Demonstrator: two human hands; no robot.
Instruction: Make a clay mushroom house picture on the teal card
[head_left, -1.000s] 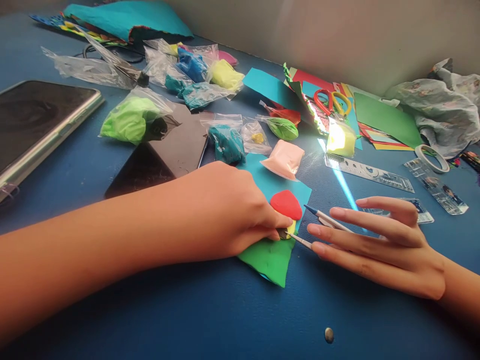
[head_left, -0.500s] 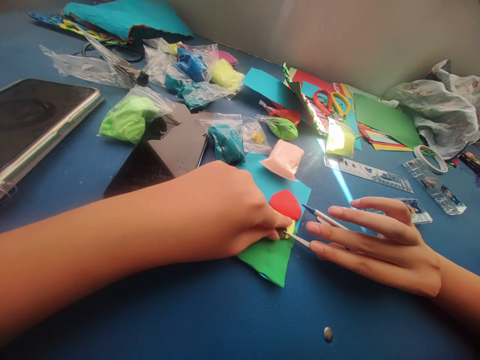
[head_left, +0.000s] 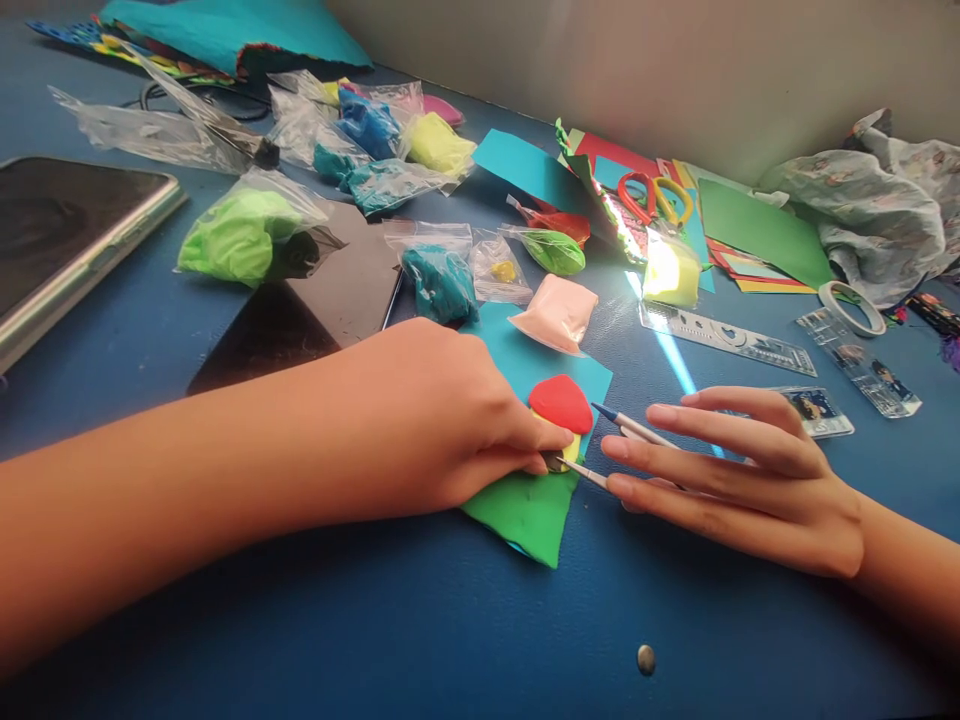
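Note:
My left hand (head_left: 457, 420) reaches across with thumb and forefinger pinched around a small dark clay piece (head_left: 553, 461), mostly covered by the fingers. Under the forefinger is yellow clay (head_left: 571, 448), with a smooth red clay cap (head_left: 561, 403) above it. Green clay (head_left: 529, 510) covers the lower part of a blue paper sheet (head_left: 589, 372). From the right, my right hand (head_left: 742, 475) holds a slim clay modelling tool (head_left: 589, 475), its metal tip touching the dark piece. A second slim white tool with a blue tip (head_left: 619, 418) lies under the same hand's fingers; whether it is gripped I cannot tell.
Bagged clay in peach (head_left: 556, 313), teal (head_left: 441, 280) and lime (head_left: 240, 235) lies beyond the hands. A dark tablet (head_left: 307, 300) is behind my left forearm. Scissors (head_left: 654, 198), a clear ruler (head_left: 727, 338) and a tape roll (head_left: 852, 308) are at right; a metal disc (head_left: 646, 660) lies in front.
The whole view has shifted slightly, so everything appears a little further left. Both hands keep nearly the same pose over the clay, and the tool tip stays at the dark piece.

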